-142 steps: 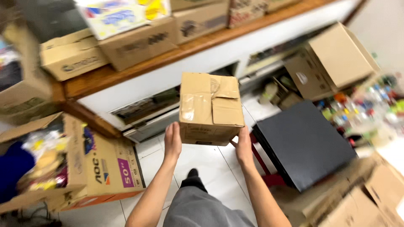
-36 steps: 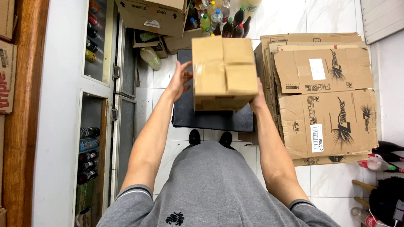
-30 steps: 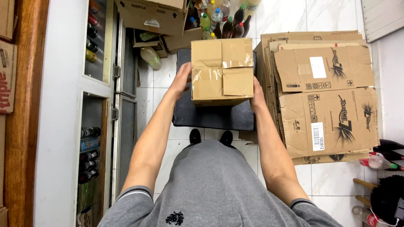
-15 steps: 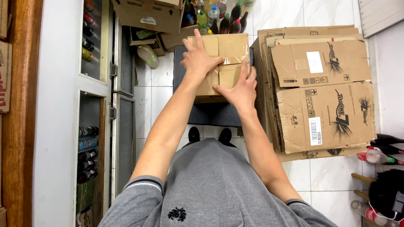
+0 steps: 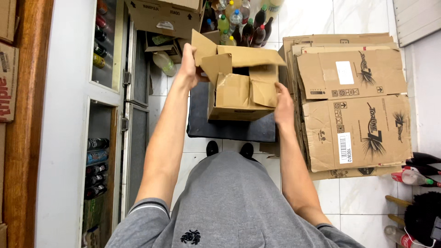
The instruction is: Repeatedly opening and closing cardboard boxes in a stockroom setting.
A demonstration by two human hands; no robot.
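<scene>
Two bare arms reach out from a grey shirt (image 5: 229, 206), and both hands are on one small cardboard box (image 5: 241, 94) that sits on a dark flat platform (image 5: 229, 126) just past a pair of black shoes (image 5: 229, 149). Right hand (image 5: 284, 108) is flat against the box's right wall, fingers spread, palm pressing in, forearm running straight back. Left hand (image 5: 189, 62) is up higher, closed on the left flap (image 5: 204, 48), pinching it and holding it upright and tilted outward. So the hands are well apart, one on each side of the box. Top is open: four flaps showing, the far one folded out flat, two near ones creased down into the mouth.

Just beside the right hand, a stack of flattened cartons (image 5: 351, 103) lies on the tiled floor; the top two sheets each carry a white rectangular label and black printed symbols.

Left of the left arm, a white cabinet (image 5: 69, 128) with glass doors holds rows of bottles.

Beyond the left hand, another open brown carton (image 5: 163, 18), one pale plastic bottle (image 5: 164, 62) lying on the floor, and a cluster of standing bottles (image 5: 243, 23) with coloured caps, too crowded to count.
</scene>
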